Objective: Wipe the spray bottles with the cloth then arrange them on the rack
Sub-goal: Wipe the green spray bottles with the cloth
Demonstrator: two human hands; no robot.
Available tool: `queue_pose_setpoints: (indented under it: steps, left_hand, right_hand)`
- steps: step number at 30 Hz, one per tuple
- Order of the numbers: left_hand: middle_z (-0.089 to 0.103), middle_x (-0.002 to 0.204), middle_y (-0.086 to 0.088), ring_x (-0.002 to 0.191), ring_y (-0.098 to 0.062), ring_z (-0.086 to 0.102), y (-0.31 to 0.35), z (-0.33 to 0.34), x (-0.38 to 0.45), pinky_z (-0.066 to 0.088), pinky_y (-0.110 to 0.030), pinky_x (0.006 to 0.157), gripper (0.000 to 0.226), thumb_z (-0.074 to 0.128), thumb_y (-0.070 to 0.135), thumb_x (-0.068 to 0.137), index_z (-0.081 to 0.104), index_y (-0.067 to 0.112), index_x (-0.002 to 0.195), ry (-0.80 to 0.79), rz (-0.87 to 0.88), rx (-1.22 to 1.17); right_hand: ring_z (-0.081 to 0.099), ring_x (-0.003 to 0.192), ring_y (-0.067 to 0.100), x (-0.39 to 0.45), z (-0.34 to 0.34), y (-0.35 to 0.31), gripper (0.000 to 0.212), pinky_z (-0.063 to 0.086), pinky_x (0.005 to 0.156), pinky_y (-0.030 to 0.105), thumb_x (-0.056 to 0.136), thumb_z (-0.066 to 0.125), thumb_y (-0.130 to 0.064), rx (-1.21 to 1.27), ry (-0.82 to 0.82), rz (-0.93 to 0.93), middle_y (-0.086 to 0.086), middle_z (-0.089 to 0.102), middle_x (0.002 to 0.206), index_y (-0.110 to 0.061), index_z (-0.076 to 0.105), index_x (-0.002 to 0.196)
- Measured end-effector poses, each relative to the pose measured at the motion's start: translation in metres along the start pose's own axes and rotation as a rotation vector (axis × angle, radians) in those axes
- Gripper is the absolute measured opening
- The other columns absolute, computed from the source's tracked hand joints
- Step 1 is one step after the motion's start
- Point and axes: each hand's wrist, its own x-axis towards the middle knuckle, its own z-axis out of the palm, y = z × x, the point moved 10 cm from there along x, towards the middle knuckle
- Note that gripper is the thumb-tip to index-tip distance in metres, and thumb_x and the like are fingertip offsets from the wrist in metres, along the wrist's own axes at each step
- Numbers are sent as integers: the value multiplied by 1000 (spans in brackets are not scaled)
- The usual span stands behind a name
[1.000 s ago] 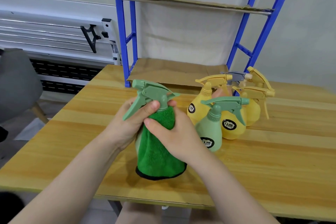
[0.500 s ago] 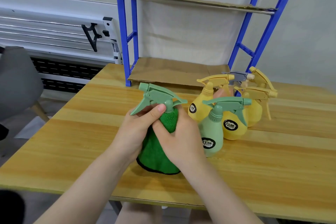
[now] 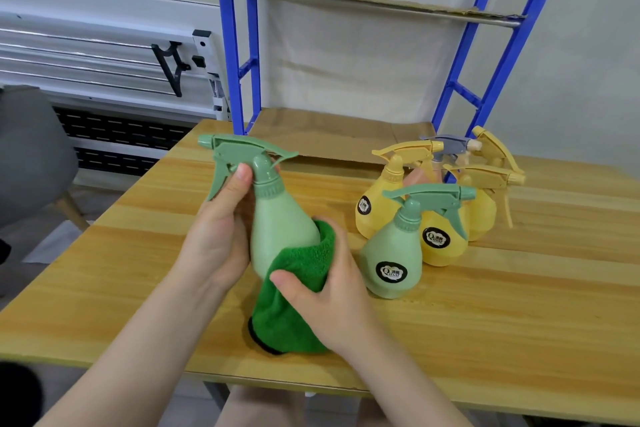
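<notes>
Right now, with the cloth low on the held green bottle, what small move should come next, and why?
Probably slide the cloth up the held green bottle: the right hand wraps only its base, its upper body is bare, and the left hand steadies its neck.

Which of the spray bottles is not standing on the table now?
The green spray bottle held up at the neck by the left hand; the right hand wraps the green cloth round its base. All the others stand on the table.
</notes>
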Motion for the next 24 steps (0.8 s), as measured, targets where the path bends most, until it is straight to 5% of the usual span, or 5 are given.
queue_pose_setpoints:
  steps: [4, 9, 15, 20, 24]
  left_hand:
    - [71, 101, 2, 95, -13, 66, 6, 9, 1, 43, -52, 104, 54, 85, 54, 57, 74, 24, 100, -88, -15, -21]
    - [71, 93, 4, 90, -13, 66, 12, 27, 1, 34, -60, 108, 46, 81, 55, 64, 73, 22, 95, -247, -23, 29]
    - [71, 104, -5, 106, -21, 64, 7, 33, 4, 47, -50, 100, 60, 84, 56, 59, 71, 16, 102, -332, -104, 79]
    - [67, 108, -13, 99, -26, 65, -26, 36, -8, 55, -34, 81, 96, 87, 55, 57, 56, -5, 124, -378, -286, 209]
    - [69, 110, -12, 103, -28, 65, -41, 33, -10, 55, -35, 85, 91, 86, 59, 54, 63, 3, 122, -352, -328, 264]
  right_hand:
    - [46, 127, 1, -6, 1, 3, 87, 44, 105, 35, 69, 72, -61, 56, 4, -13, -21, 48, 134, -38, 28, 141]
    - [53, 119, 1, 0, -2, -12, 85, 48, 100, 36, 64, 75, -58, 116, -5, -61, -22, 54, 126, -35, 36, 136]
    - [58, 105, -3, 12, -10, -45, 57, 52, 88, 28, 62, 68, -62, 72, -49, -101, -25, 60, 111, -56, 40, 111]
    - [63, 89, -1, 22, -13, -53, 36, 53, 79, 27, 75, 64, -54, 72, -47, -98, -17, 67, 93, -37, 59, 105]
    - [64, 91, -1, 20, -17, -42, 41, 54, 80, 29, 78, 60, -57, 56, -10, -57, -16, 69, 95, -33, 62, 111]
